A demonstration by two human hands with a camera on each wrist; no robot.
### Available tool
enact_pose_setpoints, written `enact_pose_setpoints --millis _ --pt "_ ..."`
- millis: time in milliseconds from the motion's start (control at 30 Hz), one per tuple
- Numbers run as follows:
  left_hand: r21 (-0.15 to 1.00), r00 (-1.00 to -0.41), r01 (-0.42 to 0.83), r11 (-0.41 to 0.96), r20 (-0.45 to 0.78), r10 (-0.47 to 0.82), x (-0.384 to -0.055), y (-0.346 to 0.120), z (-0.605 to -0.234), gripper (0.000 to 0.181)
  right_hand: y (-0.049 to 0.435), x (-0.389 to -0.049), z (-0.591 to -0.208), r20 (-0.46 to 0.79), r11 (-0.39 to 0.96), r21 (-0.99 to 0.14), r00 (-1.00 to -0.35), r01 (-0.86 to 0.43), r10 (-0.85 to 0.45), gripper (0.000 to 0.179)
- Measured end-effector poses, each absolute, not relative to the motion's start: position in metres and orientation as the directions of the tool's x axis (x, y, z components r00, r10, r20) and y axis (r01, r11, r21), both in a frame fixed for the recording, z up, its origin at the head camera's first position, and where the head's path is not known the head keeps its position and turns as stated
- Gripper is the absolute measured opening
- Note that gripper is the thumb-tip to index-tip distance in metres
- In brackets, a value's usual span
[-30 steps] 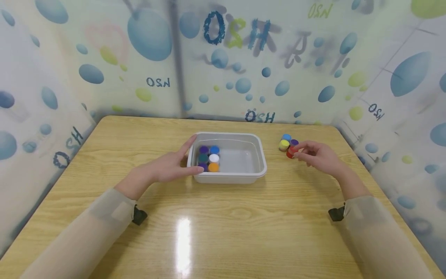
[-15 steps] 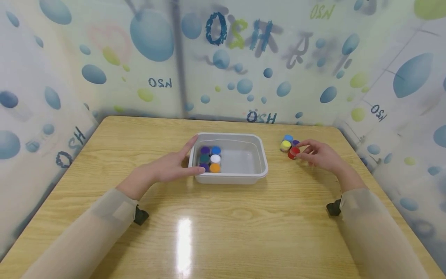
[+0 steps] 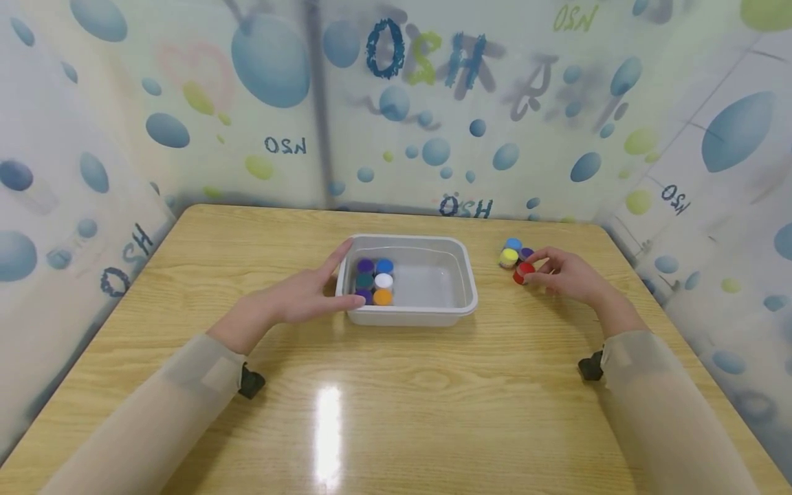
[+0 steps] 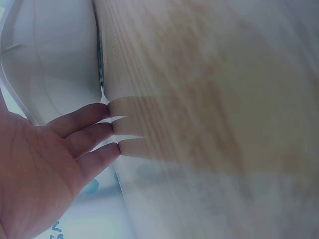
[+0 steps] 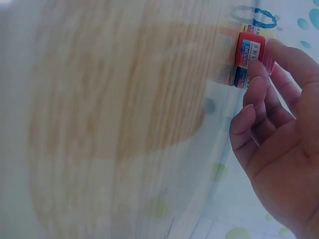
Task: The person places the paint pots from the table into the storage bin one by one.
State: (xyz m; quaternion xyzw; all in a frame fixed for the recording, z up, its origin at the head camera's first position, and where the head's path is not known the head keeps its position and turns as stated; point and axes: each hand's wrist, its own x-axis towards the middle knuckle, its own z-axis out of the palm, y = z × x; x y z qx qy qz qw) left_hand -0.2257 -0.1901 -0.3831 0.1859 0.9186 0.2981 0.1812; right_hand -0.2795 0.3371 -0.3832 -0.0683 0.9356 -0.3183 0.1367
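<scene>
My left hand [image 3: 295,294] lies along the left end of a white plastic tub [image 3: 408,317], its thumb at the near rim and its index finger by the far left corner. In the left wrist view, the other fingertips [image 4: 113,128] rest on the tabletop beside the tub. My right hand [image 3: 569,276] pinches a red-lidded paint jar [image 3: 522,274] between thumb and index finger. A printed label shows on this jar in the right wrist view. Close behind it stand paint jars with a yellow lid [image 3: 509,257], a light blue lid [image 3: 513,244] and a purple lid [image 3: 526,254].
Several paint jars stand in two columns at the tub's left end, among them a white-lidded jar [image 3: 383,281] and an orange-lidded jar [image 3: 383,297]. The wooden table [image 3: 396,412] meets a patterned wall covering [image 3: 396,158] at its back edge.
My right wrist has turned a little and the fingers have settled on the red-lidded jar, of which more now shows. The left hand keeps its place on the tub.
</scene>
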Motion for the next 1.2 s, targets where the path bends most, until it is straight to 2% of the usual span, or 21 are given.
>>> enact_pose_setpoints --millis 333,833,1200 --pt "0.615 -0.865 0.235 0.753 -0.221 0.451 -0.226 -0.190 -0.383 0.118 0.337 -0.276 -0.384 -0.229 0.798 -0.601 -0.948 -0.042 -0.222 0.049" --pt "0.607 -0.865 0.241 0.757 -0.218 0.451 -0.226 -0.188 -0.384 0.117 0.323 -0.255 -0.368 -0.115 0.772 -0.610 -0.945 -0.176 -0.306 0.037" --pt "0.599 -0.862 0.238 0.764 -0.232 0.451 -0.224 -0.189 -0.381 0.117 0.283 -0.241 -0.337 -0.039 0.720 -0.628 -0.912 -0.296 -0.409 0.036"
